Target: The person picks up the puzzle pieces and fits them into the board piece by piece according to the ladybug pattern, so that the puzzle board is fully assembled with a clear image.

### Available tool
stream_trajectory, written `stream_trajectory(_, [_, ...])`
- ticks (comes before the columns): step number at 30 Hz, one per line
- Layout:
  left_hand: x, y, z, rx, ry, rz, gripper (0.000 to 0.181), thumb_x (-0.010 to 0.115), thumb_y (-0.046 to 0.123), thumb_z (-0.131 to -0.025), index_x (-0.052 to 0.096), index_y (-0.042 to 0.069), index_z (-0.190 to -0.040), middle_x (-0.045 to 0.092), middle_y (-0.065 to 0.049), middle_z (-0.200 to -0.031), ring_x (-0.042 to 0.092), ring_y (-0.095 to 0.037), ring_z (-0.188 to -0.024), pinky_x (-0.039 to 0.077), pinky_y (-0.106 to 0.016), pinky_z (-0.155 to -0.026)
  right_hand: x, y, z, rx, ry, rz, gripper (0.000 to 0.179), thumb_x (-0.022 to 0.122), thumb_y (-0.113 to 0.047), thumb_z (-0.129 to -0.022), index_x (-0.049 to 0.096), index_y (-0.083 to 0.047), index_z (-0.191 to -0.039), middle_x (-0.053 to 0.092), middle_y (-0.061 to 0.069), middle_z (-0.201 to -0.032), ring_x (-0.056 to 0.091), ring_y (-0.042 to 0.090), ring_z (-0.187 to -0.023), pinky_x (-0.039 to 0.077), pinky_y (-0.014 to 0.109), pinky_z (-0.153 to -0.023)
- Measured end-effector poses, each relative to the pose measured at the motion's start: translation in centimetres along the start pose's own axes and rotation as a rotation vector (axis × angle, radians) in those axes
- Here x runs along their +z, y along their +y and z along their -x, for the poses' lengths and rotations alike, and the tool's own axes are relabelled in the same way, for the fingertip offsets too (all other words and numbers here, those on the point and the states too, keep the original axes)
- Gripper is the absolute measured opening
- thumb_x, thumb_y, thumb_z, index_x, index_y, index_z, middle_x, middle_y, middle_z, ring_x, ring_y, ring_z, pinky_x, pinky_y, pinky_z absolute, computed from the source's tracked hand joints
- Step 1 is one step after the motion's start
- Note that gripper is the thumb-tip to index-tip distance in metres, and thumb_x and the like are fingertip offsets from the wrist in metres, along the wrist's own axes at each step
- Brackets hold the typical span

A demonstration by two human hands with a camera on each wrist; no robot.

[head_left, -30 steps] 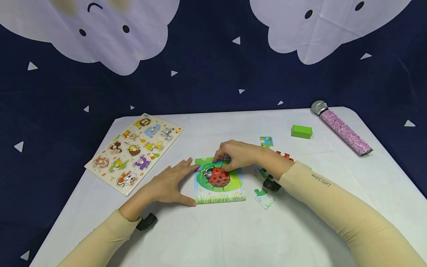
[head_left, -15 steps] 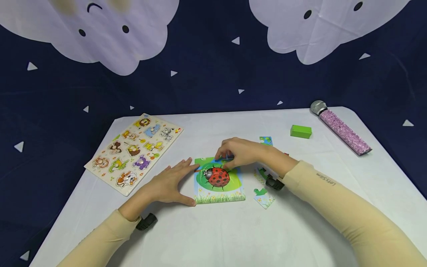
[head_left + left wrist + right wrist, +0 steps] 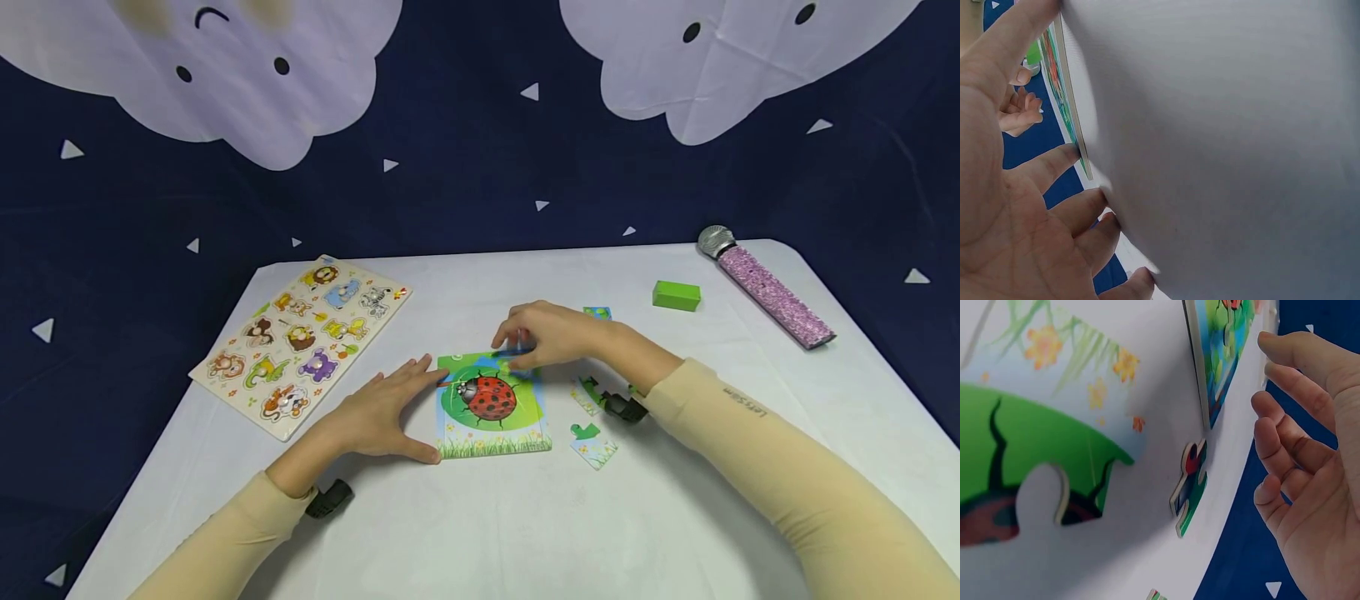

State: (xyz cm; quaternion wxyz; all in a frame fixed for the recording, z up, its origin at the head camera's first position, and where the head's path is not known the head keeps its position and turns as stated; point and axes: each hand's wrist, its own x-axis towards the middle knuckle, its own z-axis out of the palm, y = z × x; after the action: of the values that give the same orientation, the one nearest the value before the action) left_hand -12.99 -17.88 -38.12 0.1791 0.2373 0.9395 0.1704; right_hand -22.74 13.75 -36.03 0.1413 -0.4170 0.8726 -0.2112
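Ladybird board: a square, flat, wood-looking puzzle board with red ladybird on green leaf (image 3: 491, 400); lies on the white cloth-covered worktop (image 3: 465, 525), between both hands.
Left edge of board: left hand (image 3: 373, 415), with fingers spread and nearly straight; touching this edge by index finger and thumb, gripping nothing.
Upper right corner of board: right hand (image 3: 551, 332) just above, with fingers loosely bent and thumb apart from forefinger; nothing visible in hold.
Right of board: a flat green-and-white flowered jigsaw piece (image 3: 596, 452) near the lower corner, a similar flowered piece (image 3: 584, 400) above it, and a small blue-and-green piece (image 3: 597, 313) beyond the upper corner.
Risk for board: could slide or turn, probably from too firm push by left fingers.
Risk for loose pieces: possible scattering by the beige fabric sleeve (image 3: 750, 467) or the black wrist device (image 3: 624, 407), passing low beside the board.
Hard to see: upper right corner of board, partly covered by right fingers, so impossible to tell the fit there; worktop behind right forearm, hidden; near piece in right-wrist view, cut off by frame.
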Motion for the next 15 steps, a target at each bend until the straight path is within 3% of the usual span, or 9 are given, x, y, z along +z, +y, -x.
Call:
stream_trajectory(7, [0.0, 0.0, 0.0, -0.001, -0.001, -0.003, 0.119, 0.093, 0.061, -0.074, 0.034, 0.022, -0.170, 0.019, -0.014, -0.181, 0.019, -0.040, -0.167, 0.018, -0.072, -0.132, -0.6, 0.7, 0.5, 0.012, 0.019, -0.033, 0.035, 0.083, -0.022, -0.094, 0.078, -0.015, -0.128, 0.074, 0.003, -0.111, 0.068, 0.020, -0.099, 0.056, 0.036, -0.087])
stream_trajectory(15, [0.0, 0.0, 0.0, -0.004, -0.002, -0.006, 0.120, 0.093, 0.062, -0.074, 0.034, 0.023, -0.170, 0.018, -0.013, -0.181, 0.019, -0.039, -0.168, 0.017, -0.072, -0.132, -1.7, 1.3, 1.3, 0.049, 0.059, -0.055, 0.037, 0.083, -0.024, -0.095, 0.077, -0.015, -0.130, 0.074, 0.006, -0.112, 0.066, 0.025, -0.104, 0.055, 0.041, -0.090])
